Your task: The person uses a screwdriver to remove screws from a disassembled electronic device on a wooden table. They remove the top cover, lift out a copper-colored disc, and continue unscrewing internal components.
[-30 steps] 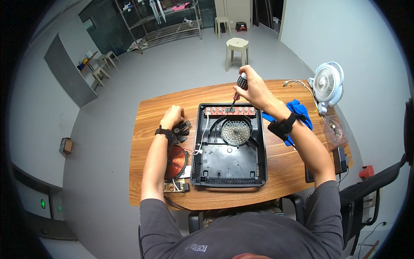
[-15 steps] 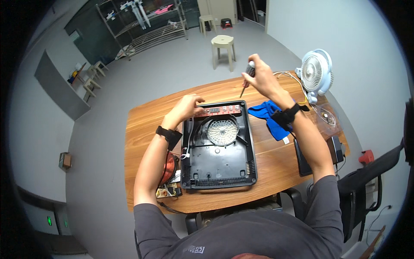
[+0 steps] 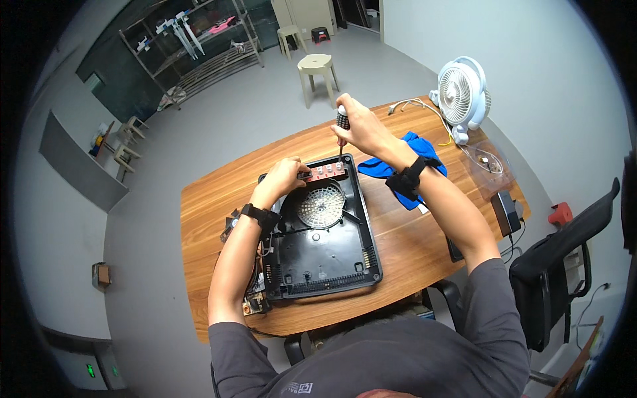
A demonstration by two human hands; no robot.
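A black plastic housing, an open shallow shell with a round fan grille, lies on the table before me. Along its far edge sits a narrow red circuit board with white buttons. My left hand has its fingers closed on the board's left part, and the fingertips are partly hidden. In my right hand is a screwdriver with a dark, ridged handle, held upright. Its shaft points down to the board's right end; whether the tip touches a screw is too small to tell.
Right of the housing lies a blue cloth. Farther right stand a white fan, a clear plastic bag and a black power adapter. Loose electronic parts lie beside the housing's left side, under my left forearm. A black chair is at the right.
The screwdriver has come down from above the table to the right end of the circuit board. My left hand stays at the board's left part. The whole view has shifted and turned slightly.
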